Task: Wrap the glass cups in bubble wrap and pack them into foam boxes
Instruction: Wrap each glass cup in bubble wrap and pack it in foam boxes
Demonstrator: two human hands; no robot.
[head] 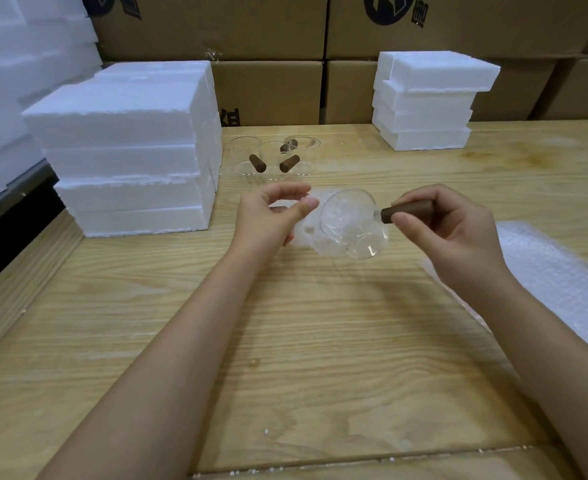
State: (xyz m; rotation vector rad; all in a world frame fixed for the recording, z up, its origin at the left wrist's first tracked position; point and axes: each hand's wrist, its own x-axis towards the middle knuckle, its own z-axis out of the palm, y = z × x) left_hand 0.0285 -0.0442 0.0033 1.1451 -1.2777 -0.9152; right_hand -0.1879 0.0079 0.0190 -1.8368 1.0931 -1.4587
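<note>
- Right hand (451, 233) fingers grip the handle (406, 211) of a tilted cup (349, 225).
- The cup is above bubble wrap (304, 233), toward the table's (285, 341) far edge.
- Left hand (270, 214) fingers are loosely curled and empty, beside the cup.
- Foam boxes (129, 150) are stacked at the left edge.

No full word legible. Cardboard box (209, 26), upper left: dark round logo (102, 2) cut off by frame top, partial Chinese chars beside it. Second box (476, 22), upper right: same logo, same partial chars. Centre box (268, 95): dark print (231, 116) at its lower left, half hidden, unreadable.
</note>
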